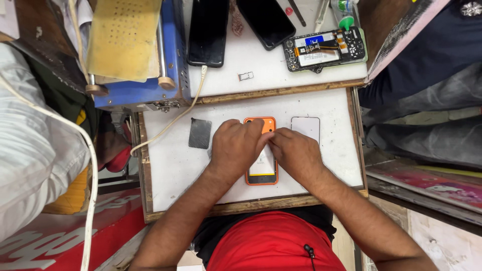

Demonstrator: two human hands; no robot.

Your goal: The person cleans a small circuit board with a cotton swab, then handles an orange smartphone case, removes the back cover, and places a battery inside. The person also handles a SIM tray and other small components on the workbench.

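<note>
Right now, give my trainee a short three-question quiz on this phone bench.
1. True or false: both hands touch the orange-framed phone.
2. Which lies left of the left hand? A) dark grey sheet B) white panel C) opened phone
3. Fill in: the white cable plugs into a ____ phone on the upper board.

Key: 1 true. The right hand meets the left over its top end. 2 A. 3 black.
</note>
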